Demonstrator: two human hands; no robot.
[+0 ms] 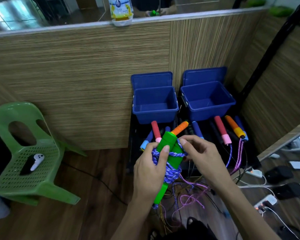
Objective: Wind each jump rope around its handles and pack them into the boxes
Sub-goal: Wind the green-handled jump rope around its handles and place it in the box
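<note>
My left hand grips a pair of green jump-rope handles held together, with blue-and-white braided rope wound round their middle. My right hand pinches that rope at the handles' right side. Two open blue boxes stand behind on a black surface, their lids up; both look empty. Between boxes and hands lie several more ropes with red, orange, blue and pink-tipped handles. Loose purple and blue cords trail toward me.
A green plastic chair stands at the left with a white controller on its seat. A wood-grain partition runs behind the boxes, a bottle on its ledge. Power strips and cables lie on the floor at right.
</note>
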